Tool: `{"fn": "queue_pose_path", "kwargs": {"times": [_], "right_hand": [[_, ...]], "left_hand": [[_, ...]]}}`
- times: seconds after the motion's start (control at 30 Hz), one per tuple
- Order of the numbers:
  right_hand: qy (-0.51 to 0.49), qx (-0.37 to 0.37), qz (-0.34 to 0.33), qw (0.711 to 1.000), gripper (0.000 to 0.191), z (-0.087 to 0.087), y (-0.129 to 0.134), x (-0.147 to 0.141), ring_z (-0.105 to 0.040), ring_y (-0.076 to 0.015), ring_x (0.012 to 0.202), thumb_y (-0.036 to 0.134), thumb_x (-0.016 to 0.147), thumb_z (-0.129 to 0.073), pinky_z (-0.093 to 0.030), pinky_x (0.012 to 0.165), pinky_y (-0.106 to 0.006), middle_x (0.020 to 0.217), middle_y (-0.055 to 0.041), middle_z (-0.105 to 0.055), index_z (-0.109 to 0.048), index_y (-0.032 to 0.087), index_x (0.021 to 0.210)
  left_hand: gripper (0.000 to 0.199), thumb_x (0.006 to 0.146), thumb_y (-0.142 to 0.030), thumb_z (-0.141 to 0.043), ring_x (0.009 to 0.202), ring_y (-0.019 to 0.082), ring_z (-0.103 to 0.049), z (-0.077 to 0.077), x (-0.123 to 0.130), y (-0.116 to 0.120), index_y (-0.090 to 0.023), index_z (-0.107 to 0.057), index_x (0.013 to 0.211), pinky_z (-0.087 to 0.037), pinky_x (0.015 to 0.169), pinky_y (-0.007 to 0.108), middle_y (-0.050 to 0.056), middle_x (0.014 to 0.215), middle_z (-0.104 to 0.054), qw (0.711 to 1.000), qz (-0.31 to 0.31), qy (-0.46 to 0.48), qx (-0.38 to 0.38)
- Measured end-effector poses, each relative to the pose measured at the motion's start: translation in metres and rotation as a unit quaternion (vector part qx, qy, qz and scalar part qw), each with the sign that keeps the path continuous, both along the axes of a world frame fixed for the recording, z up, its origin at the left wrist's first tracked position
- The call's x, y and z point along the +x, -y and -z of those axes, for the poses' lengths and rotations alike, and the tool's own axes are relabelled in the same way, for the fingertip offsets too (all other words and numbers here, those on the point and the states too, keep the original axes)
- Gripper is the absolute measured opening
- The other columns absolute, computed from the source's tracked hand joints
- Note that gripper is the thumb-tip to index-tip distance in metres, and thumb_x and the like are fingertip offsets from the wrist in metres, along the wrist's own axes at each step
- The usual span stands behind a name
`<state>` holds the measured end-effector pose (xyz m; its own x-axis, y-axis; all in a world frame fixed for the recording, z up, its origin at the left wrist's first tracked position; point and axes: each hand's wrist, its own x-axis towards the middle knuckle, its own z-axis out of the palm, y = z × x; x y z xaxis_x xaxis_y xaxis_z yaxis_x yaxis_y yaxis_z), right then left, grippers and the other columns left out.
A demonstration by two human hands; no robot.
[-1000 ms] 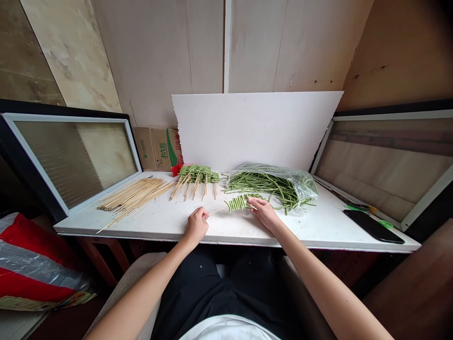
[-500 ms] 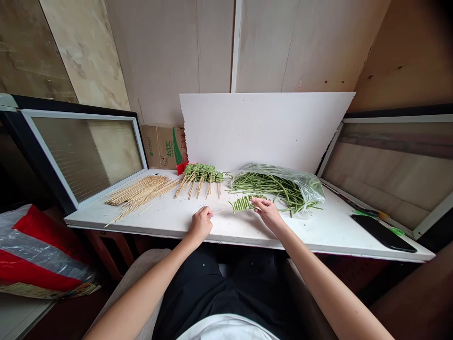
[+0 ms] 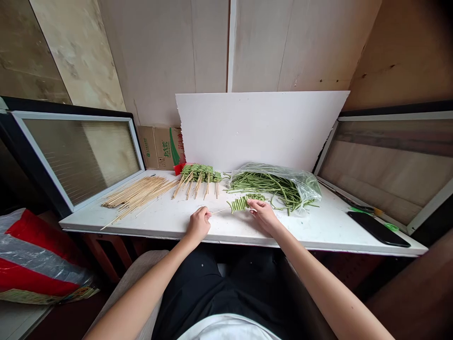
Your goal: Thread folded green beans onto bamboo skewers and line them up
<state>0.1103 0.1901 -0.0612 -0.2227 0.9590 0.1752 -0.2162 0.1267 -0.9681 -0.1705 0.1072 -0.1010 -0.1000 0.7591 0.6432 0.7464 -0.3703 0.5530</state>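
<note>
My left hand is closed on the lower end of a thin wooden skewer, just above the table's front edge. Green beans, folded back and forth in a row, are threaded on its other end. My right hand pinches the right end of that bean row, its fingertips hiding part of it. Behind the right hand, a clear plastic bag of long green beans lies open toward the left. Finished bean skewers are piled farther back, their sticks pointing toward me.
Loose bare skewers lie spread on the left of the white table. A black phone and scissors lie at the right. A white board and a cardboard box stand behind. Framed glass panels flank the table.
The view has shifted slightly. My right hand has stayed at the right end of the bean row, and my left hand still grips the skewer's end.
</note>
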Motion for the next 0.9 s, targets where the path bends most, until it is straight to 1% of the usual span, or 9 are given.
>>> {"fn": "queue_pose_path", "kwargs": {"times": [0.13,0.23,0.3,0.37,0.47,0.57,0.67,0.77,0.9], "right_hand": [[0.037,0.038,-0.012,0.999,0.048,-0.008,-0.005,0.006,-0.061,-0.0205,0.085,0.068,0.075,-0.084,-0.046,0.068,-0.03,0.103,-0.0082,-0.077,-0.082,0.023,0.091],[0.094,0.091,0.024,0.991,0.068,-0.011,-0.013,0.017,-0.063,-0.0242,0.09,0.083,0.092,-0.051,-0.048,0.073,-0.034,0.108,-0.0106,-0.077,-0.082,0.024,0.104],[0.183,0.16,0.068,0.968,0.075,-0.01,-0.018,0.024,-0.065,-0.028,0.093,0.08,0.099,-0.033,-0.049,0.081,-0.04,0.104,-0.0123,-0.077,-0.082,0.024,0.107],[0.323,0.25,0.109,0.906,0.064,-0.007,-0.021,0.03,-0.063,-0.0327,0.098,0.072,0.102,-0.04,-0.046,0.09,-0.046,0.101,-0.0134,-0.077,-0.083,0.023,0.101],[0.51,0.335,0.137,0.78,0.032,-0.001,-0.021,0.033,-0.057,-0.0382,0.108,0.047,0.1,-0.061,-0.042,0.093,-0.048,0.103,-0.014,-0.076,-0.083,0.024,0.096],[0.583,0.343,0.153,0.72,0.022,0.005,-0.02,0.03,-0.054,-0.0386,0.112,0.028,0.099,-0.061,-0.041,0.089,-0.044,0.104,-0.0145,-0.076,-0.082,0.023,0.099],[0.601,0.334,0.166,0.707,0.025,0.008,-0.022,0.029,-0.054,-0.038,0.109,0.022,0.1,-0.058,-0.04,0.086,-0.043,0.103,-0.0148,-0.076,-0.082,0.022,0.101],[0.597,0.323,0.173,0.714,0.028,0.01,-0.026,0.03,-0.055,-0.0376,0.106,0.017,0.098,-0.055,-0.04,0.082,-0.043,0.104,-0.0153,-0.077,-0.082,0.02,0.103],[0.523,0.314,0.191,0.769,0.028,0.01,-0.031,0.033,-0.058,-0.0374,0.107,0.02,0.097,-0.056,-0.043,0.085,-0.045,0.104,-0.0161,-0.077,-0.083,0.021,0.103]], "left_hand": [[0.025,0.084,0.002,-0.05,0.081,0.021,-0.067,0.001,0.0,-0.001,-0.021,-0.058,0.08,-0.046,0.072,0.029,0.004,0.084,-0.07,0.999,-0.006,0.031,-0.007],[0.026,0.083,0.002,-0.05,0.082,0.021,-0.067,0.0,0.0,-0.001,-0.021,-0.059,0.082,-0.047,0.073,0.03,0.004,0.085,-0.071,0.999,-0.017,0.044,-0.017],[0.025,0.083,0.002,-0.05,0.082,0.021,-0.068,0.0,0.0,-0.001,-0.021,-0.06,0.083,-0.048,0.073,0.03,0.004,0.085,-0.071,0.999,-0.021,0.045,-0.019],[0.025,0.083,0.002,-0.05,0.084,0.022,-0.069,0.0,0.0,-0.001,-0.021,-0.06,0.083,-0.048,0.073,0.03,0.004,0.085,-0.071,0.999,-0.02,0.046,-0.018],[0.025,0.083,0.002,-0.05,0.084,0.022,-0.069,0.001,0.0,-0.002,-0.022,-0.059,0.082,-0.048,0.073,0.03,0.004,0.086,-0.071,0.999,-0.02,0.043,-0.014],[0.024,0.084,0.001,-0.05,0.084,0.021,-0.069,0.003,0.0,-0.002,-0.022,-0.057,0.082,-0.048,0.073,0.03,0.004,0.086,-0.071,0.999,-0.019,0.04,-0.013],[0.024,0.085,0.0,-0.05,0.085,0.021,-0.07,0.003,-0.001,-0.003,-0.022,-0.057,0.081,-0.048,0.073,0.03,0.004,0.085,-0.071,0.999,-0.014,0.04,-0.013],[0.023,0.085,0.0,-0.05,0.084,0.021,-0.07,0.003,-0.001,-0.003,-0.022,-0.057,0.081,-0.048,0.073,0.03,0.003,0.084,-0.071,0.999,-0.014,0.04,-0.014],[0.023,0.085,-0.001,-0.05,0.083,0.022,-0.069,0.003,-0.002,-0.003,-0.023,-0.057,0.081,-0.048,0.073,0.03,0.003,0.084,-0.07,0.999,-0.018,0.038,-0.014]]}}
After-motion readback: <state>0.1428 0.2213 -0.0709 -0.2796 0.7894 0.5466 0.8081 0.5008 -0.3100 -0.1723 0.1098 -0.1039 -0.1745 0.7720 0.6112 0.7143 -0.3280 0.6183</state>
